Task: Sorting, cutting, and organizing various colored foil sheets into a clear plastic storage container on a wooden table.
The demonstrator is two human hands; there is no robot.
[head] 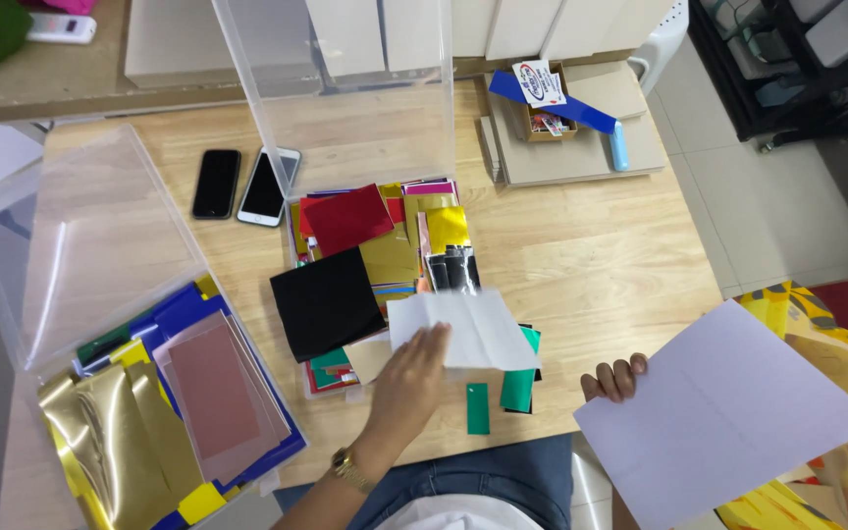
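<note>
Wooden worktop [601,265] fills the view, with two clear plastic bins on it: one in the middle [345,98] heaped with coloured foil sheets, one at the left [71,236] holding gold foil and blue sheets. Two phones [242,184] lie side by side between them, and a flat cardboard box [581,128] sits at the far edge.

The left hand [409,388] reaches forward, palm down, wrist bent slightly, its grip closed on the near edge of a white folded sheet [468,329] that rests over the foil pile. The right hand [615,378] is held just off the worktop edge, fingers curled under a large white sheet [718,422], clamped on its corner.

Pulling the folded sheet could drag loose foils off the pile; a green strip [478,407] already lies at the front edge and might slide off. The large sheet, held by one corner, may sag or crease.
</note>
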